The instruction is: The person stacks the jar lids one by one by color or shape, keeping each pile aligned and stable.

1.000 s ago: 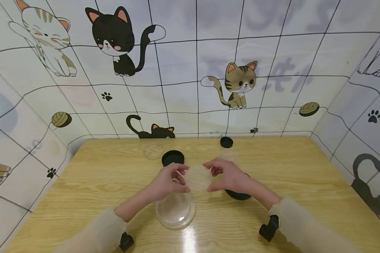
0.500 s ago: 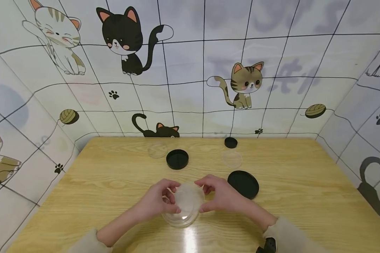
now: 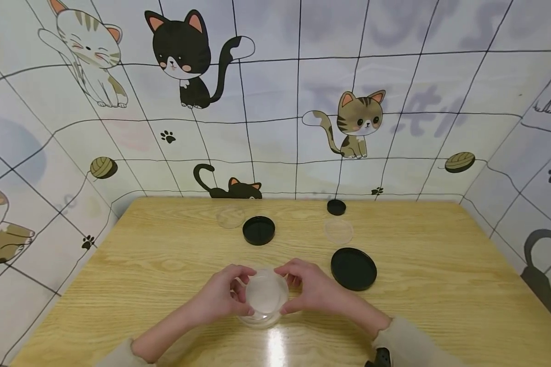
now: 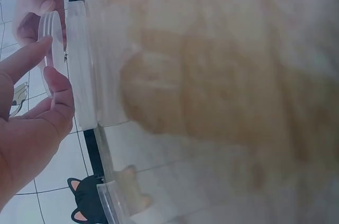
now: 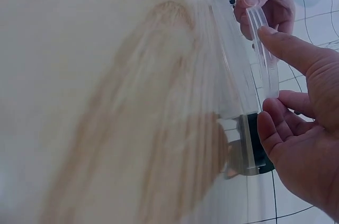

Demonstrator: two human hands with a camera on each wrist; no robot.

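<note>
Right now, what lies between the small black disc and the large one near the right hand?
A clear round disc lies on the table between the small black disc and the large black disc; the head view shows it.

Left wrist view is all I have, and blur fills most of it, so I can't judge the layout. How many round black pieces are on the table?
Observer: Three, as the head view shows: a large black piece, a medium one and a small one by the far edge.
Operator: Which is closest to the right hand?
Observer: The large black piece, which lies beside that hand, on its outer side.
Operator: Seen from above, does the held clear round piece hide the whole clear container?
Observer: No, in the head view the container's near edge shows past it.
</note>
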